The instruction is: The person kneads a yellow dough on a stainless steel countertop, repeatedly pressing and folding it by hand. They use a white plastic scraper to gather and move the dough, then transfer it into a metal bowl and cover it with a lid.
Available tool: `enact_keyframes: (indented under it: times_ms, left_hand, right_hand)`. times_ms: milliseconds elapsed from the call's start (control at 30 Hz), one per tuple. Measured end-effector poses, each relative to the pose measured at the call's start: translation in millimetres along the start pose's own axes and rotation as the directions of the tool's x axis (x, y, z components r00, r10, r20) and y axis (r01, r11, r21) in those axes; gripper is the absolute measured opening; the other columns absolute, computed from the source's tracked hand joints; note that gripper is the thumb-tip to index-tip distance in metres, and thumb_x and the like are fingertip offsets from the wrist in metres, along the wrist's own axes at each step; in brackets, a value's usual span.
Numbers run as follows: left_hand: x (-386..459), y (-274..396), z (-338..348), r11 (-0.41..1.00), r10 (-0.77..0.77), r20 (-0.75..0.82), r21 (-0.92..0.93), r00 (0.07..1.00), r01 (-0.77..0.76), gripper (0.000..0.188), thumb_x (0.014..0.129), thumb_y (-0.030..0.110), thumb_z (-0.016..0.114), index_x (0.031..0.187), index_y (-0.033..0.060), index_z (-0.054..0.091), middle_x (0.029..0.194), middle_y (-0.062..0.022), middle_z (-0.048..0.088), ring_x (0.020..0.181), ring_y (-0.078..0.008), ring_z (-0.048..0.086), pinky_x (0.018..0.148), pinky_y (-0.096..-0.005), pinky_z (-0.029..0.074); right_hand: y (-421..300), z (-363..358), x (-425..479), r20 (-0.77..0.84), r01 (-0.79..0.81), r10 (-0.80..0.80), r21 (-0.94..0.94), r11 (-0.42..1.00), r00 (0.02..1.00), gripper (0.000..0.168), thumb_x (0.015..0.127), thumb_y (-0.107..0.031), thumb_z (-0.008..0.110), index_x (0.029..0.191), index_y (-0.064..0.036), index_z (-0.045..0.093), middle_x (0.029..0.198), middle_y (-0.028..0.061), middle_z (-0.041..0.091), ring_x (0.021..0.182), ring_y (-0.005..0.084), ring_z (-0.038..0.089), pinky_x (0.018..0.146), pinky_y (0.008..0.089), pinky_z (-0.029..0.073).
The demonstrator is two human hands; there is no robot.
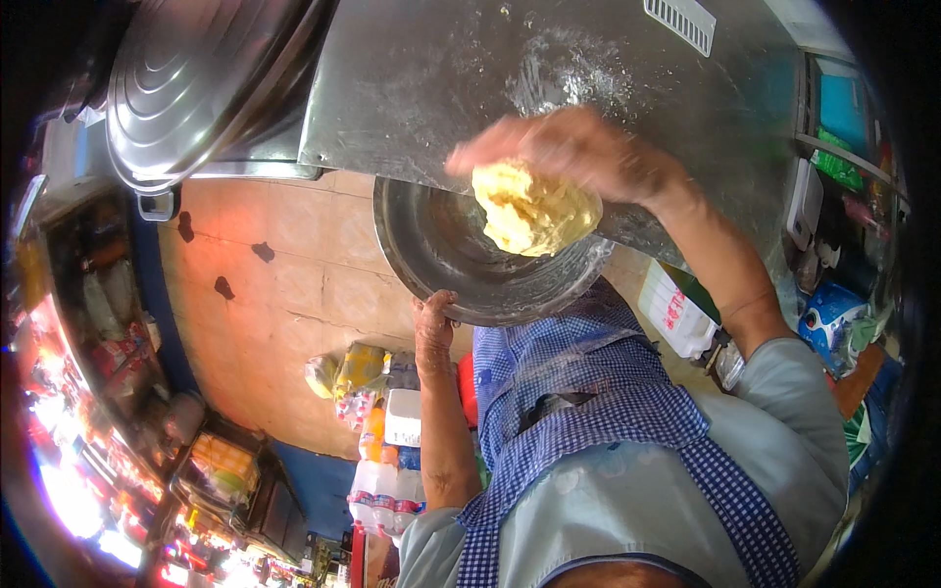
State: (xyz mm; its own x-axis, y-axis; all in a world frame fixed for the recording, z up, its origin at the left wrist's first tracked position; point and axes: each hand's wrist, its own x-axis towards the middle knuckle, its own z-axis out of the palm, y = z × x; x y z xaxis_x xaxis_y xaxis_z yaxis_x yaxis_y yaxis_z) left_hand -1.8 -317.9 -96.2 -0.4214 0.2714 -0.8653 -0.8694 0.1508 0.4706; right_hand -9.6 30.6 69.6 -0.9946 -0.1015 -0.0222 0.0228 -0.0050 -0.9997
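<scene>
A lump of pale yellow dough (533,213) hangs over a round metal basin (434,257). My right hand (581,151), blurred by motion, is curled over the dough from its far side; some of the fingers are hard to make out. With fingers and thumb, my left hand (435,331) grips the near left rim of the basin. The basin sits at the front edge of the metal worktable (412,88), its far rim hidden under that edge. Dusty white flour (573,81) and small crumbs are scattered on the tabletop beyond my right hand.
At the left stands large metal cookware with a ridged round lid (184,81). A white slotted plastic piece (682,23) lies at the table's far side. Plastic bottles (378,492) and a white jug (673,309) stand below, by the tiled floor (250,323).
</scene>
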Motion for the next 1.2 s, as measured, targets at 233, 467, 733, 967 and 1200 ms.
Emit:
enact_keyframes:
  times_ms: [233, 467, 733, 967, 1200]
  left_hand:
    - [3.8, 0.4, 8.4, 0.993, 0.105, 0.058, 0.044, 0.993, -0.108, 0.028, 0.069, 0.008, 0.061, 0.095, 0.0017, 0.056, 0.073, -0.0068, 0.058, 0.047, -0.0168, 0.051, 0.038, -0.0276, 0.039]
    - [-11.4, -13.8, 17.1, 0.999, -0.032, 0.069, 0.029, 0.997, 0.030, 0.021, 0.069, 0.009, 0.061, 0.087, -0.0018, 0.062, 0.077, -0.0072, 0.062, 0.060, -0.0164, 0.059, 0.048, -0.0268, 0.045]
    - [-23.9, -45.3, -19.8, 0.992, -0.129, -0.113, -0.030, 0.985, 0.126, 0.022, 0.068, 0.006, 0.061, 0.089, 0.0011, 0.059, 0.071, -0.0056, 0.058, 0.056, -0.0183, 0.057, 0.044, -0.0276, 0.041]
    - [-30.5, -49.5, -29.6, 0.998, -0.060, -0.084, -0.009, 0.995, 0.059, 0.011, 0.068, 0.006, 0.062, 0.077, 0.0021, 0.058, 0.065, -0.0040, 0.055, 0.048, -0.0175, 0.051, 0.039, -0.0293, 0.037]
    - [-45.7, -74.9, -55.2, 0.990, -0.126, -0.107, -0.071, 0.986, 0.119, 0.008, 0.069, 0.003, 0.060, 0.076, 0.0043, 0.057, 0.061, -0.0022, 0.053, 0.042, -0.0144, 0.046, 0.036, -0.0283, 0.034]
  right_hand:
    - [62.4, -1.8, -23.2, -0.259, -0.205, 0.064, -0.564, 0.800, 0.964, 0.064, 0.101, -0.054, 0.027, 0.144, -0.008, 0.039, 0.150, 0.0159, 0.037, 0.140, 0.0291, 0.034, 0.116, 0.0451, 0.027]
    - [49.8, 117.1, -94.0, -0.146, -0.173, 0.120, -0.437, 0.883, 0.982, 0.058, 0.099, -0.046, 0.043, 0.141, -0.006, 0.045, 0.144, 0.0169, 0.044, 0.134, 0.0319, 0.040, 0.113, 0.0440, 0.030]
    - [114.3, 151.3, -116.0, -0.274, -0.371, 0.289, -0.323, 0.871, 0.917, 0.043, 0.098, -0.014, 0.049, 0.139, -0.003, 0.045, 0.143, 0.0171, 0.043, 0.126, 0.0349, 0.048, 0.106, 0.0402, 0.041]
    - [195.1, 170.5, -56.5, -0.364, -0.648, 0.659, 0.173, 0.742, 0.658, 0.056, 0.099, -0.025, 0.047, 0.146, -0.001, 0.028, 0.149, 0.0232, 0.032, 0.138, 0.0370, 0.034, 0.114, 0.0436, 0.030]
    - [154.8, 200.4, -75.8, 0.026, -0.179, 0.275, -0.699, 0.693, 0.961, 0.054, 0.094, -0.022, 0.057, 0.141, -0.003, 0.037, 0.148, 0.0199, 0.035, 0.136, 0.0336, 0.037, 0.115, 0.0409, 0.032]
